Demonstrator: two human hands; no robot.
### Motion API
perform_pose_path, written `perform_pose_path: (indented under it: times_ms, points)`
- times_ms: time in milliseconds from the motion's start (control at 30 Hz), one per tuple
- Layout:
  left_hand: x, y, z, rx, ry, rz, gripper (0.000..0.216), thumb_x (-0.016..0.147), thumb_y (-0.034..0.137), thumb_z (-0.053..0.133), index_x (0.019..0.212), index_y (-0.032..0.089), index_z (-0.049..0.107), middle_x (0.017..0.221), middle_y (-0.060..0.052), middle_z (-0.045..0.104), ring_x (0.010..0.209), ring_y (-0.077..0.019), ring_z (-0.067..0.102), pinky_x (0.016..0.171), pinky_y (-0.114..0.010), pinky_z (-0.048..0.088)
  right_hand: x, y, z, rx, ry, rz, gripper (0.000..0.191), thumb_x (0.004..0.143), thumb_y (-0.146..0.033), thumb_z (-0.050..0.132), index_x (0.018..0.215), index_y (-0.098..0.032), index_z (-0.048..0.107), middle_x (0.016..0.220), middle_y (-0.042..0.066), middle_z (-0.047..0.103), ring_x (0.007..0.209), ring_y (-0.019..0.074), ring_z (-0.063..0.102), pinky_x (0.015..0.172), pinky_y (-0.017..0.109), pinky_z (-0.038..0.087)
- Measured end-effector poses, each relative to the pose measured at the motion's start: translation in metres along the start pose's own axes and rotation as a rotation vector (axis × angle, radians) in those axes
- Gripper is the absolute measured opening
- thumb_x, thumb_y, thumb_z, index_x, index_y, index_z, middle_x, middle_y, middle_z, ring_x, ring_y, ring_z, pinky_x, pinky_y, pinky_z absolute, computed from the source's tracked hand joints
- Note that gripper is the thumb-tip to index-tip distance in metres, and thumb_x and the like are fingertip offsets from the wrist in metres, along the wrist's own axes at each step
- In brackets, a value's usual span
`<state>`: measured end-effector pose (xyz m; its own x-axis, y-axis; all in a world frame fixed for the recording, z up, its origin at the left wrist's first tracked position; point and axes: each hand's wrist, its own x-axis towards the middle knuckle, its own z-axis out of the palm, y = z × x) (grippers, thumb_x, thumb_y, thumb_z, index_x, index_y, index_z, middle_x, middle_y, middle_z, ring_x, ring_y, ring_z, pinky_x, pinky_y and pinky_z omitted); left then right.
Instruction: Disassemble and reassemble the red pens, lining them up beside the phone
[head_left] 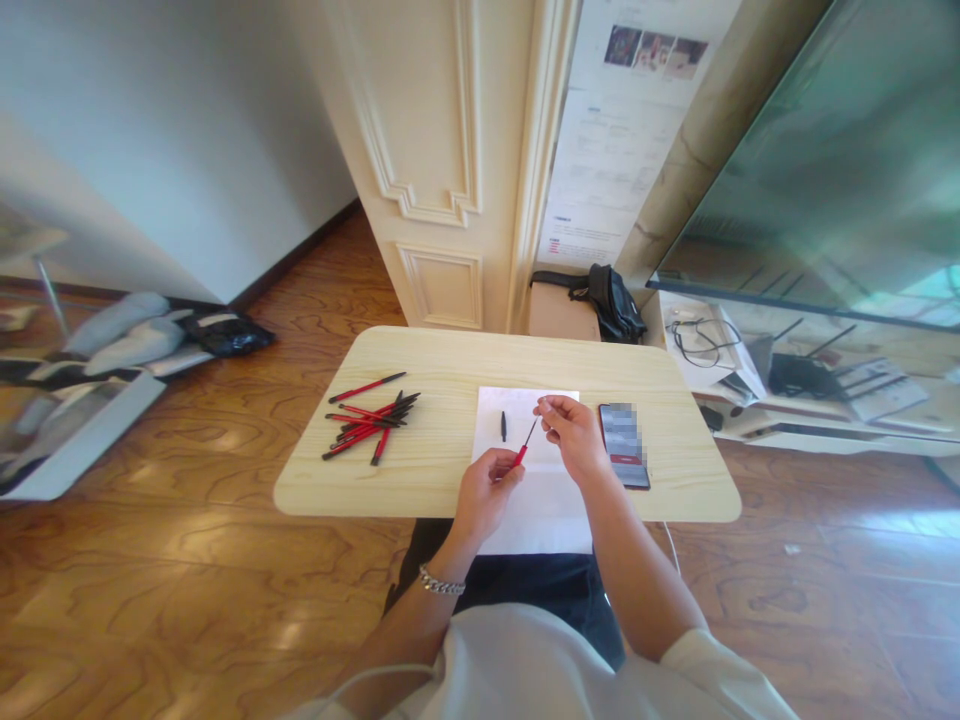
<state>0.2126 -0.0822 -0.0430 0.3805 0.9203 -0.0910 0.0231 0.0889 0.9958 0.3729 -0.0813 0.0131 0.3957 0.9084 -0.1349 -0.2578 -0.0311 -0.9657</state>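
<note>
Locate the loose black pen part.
In the head view, the black pen part lies on the white paper, toward its left edge, just beyond the left hand.

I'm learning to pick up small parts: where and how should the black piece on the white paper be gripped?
Probably grip the black piece at its middle, from above, pinching its long sides: it looks slim and seems to lie flat, with bare white paper either side.

1. Passable over the tabletop (446,400) between pen pile (381,420) and paper (534,500)
2. Crowded above the paper by left hand (485,492) and right hand (576,438)
3. Obstructed farther up by small black part (503,427)
4. Blocked right of the paper by phone (624,447), open beyond
</note>
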Motion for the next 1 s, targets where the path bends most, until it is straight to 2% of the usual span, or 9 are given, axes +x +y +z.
perform_pose_path:
  times_ms: [267, 400, 500, 600, 700, 767, 833, 933, 1000]
  points:
    - [0.000, 0.003, 0.000, -0.027, -0.008, -0.023, 0.028, 0.071, 0.037, 0.069, 0.089, 0.017, 0.064, 0.082, -0.006, 0.069, 0.069, -0.0155, 0.062, 0.064, -0.026, 0.047, -0.006, 0.007, 0.003, -0.051, -0.031, 0.030, 0.028, 0.068, -0.043, 0.068, 0.082, -0.019, 0.065, 0.075, 0.003, 0.064, 0.055, 0.0089, 0.044, 0.045, 0.022, 0.025]
    - [0.001, 0.003, -0.003, -0.072, -0.010, -0.028, 0.029, 0.072, 0.038, 0.069, 0.090, 0.016, 0.062, 0.079, -0.005, 0.069, 0.067, -0.0154, 0.064, 0.062, -0.026, 0.047, -0.011, 0.018, 0.004, -0.106, -0.098, 0.058, 0.026, 0.069, -0.042, 0.067, 0.080, -0.019, 0.066, 0.071, 0.002, 0.064, 0.053, 0.0090, 0.045, 0.045, 0.022, 0.027]
    - [-0.001, 0.003, -0.007, -0.088, 0.004, -0.030, 0.030, 0.072, 0.038, 0.068, 0.090, 0.016, 0.062, 0.078, -0.005, 0.068, 0.067, -0.0156, 0.065, 0.061, -0.026, 0.048, -0.007, 0.025, 0.001, -0.189, -0.199, 0.059, 0.025, 0.071, -0.040, 0.065, 0.084, -0.019, 0.067, 0.070, 0.001, 0.064, 0.055, 0.0100, 0.048, 0.048, 0.023, 0.031]
    - [-0.003, 0.002, -0.012, -0.104, 0.026, -0.035, 0.031, 0.073, 0.039, 0.068, 0.092, 0.016, 0.061, 0.080, -0.005, 0.068, 0.068, -0.0157, 0.065, 0.063, -0.026, 0.049, 0.007, 0.032, 0.001, -0.402, -0.229, 0.010, 0.021, 0.074, -0.036, 0.061, 0.087, -0.020, 0.067, 0.078, 0.003, 0.067, 0.064, 0.0132, 0.055, 0.057, 0.026, 0.039]
    - [-0.004, 0.003, -0.016, -0.108, 0.041, -0.031, 0.030, 0.074, 0.039, 0.067, 0.092, 0.016, 0.061, 0.081, -0.005, 0.067, 0.069, -0.0159, 0.065, 0.066, -0.028, 0.050, 0.023, 0.038, 0.012, -0.822, -0.099, -0.079, 0.019, 0.079, -0.038, 0.056, 0.081, -0.021, 0.067, 0.085, 0.005, 0.068, 0.078, 0.0180, 0.059, 0.071, 0.031, 0.041]
    - [-0.005, 0.003, -0.017, -0.096, 0.048, -0.025, 0.030, 0.074, 0.038, 0.067, 0.092, 0.016, 0.060, 0.081, -0.005, 0.067, 0.069, -0.0159, 0.065, 0.065, -0.028, 0.050, 0.030, 0.042, 0.024, -1.092, -0.041, -0.058, 0.026, 0.080, -0.045, 0.055, 0.080, -0.021, 0.066, 0.087, 0.009, 0.068, 0.083, 0.0222, 0.060, 0.073, 0.035, 0.041]
    - [-0.005, 0.003, -0.018, -0.088, 0.051, -0.027, 0.030, 0.074, 0.038, 0.067, 0.092, 0.015, 0.061, 0.080, -0.006, 0.068, 0.069, -0.0161, 0.065, 0.063, -0.027, 0.050, 0.033, 0.044, 0.035, -1.266, -0.027, -0.005, 0.030, 0.078, -0.049, 0.056, 0.082, -0.021, 0.066, 0.092, 0.013, 0.068, 0.086, 0.0257, 0.061, 0.073, 0.037, 0.040]
    - [-0.004, 0.003, -0.020, -0.095, 0.053, -0.040, 0.030, 0.073, 0.038, 0.068, 0.092, 0.015, 0.061, 0.081, -0.006, 0.068, 0.069, -0.0163, 0.065, 0.061, -0.026, 0.049, 0.036, 0.046, 0.042, -1.314, -0.024, 0.042, 0.025, 0.076, -0.043, 0.059, 0.082, -0.019, 0.066, 0.093, 0.015, 0.067, 0.087, 0.0274, 0.061, 0.072, 0.037, 0.040]
    - [-0.004, 0.003, -0.021, -0.102, 0.058, -0.041, 0.030, 0.073, 0.038, 0.068, 0.092, 0.015, 0.060, 0.080, -0.006, 0.068, 0.069, -0.0161, 0.065, 0.061, -0.025, 0.049, 0.037, 0.044, 0.038, -1.168, -0.024, 0.038, 0.021, 0.076, -0.039, 0.059, 0.076, -0.019, 0.065, 0.085, 0.012, 0.068, 0.082, 0.0252, 0.061, 0.069, 0.035, 0.041]
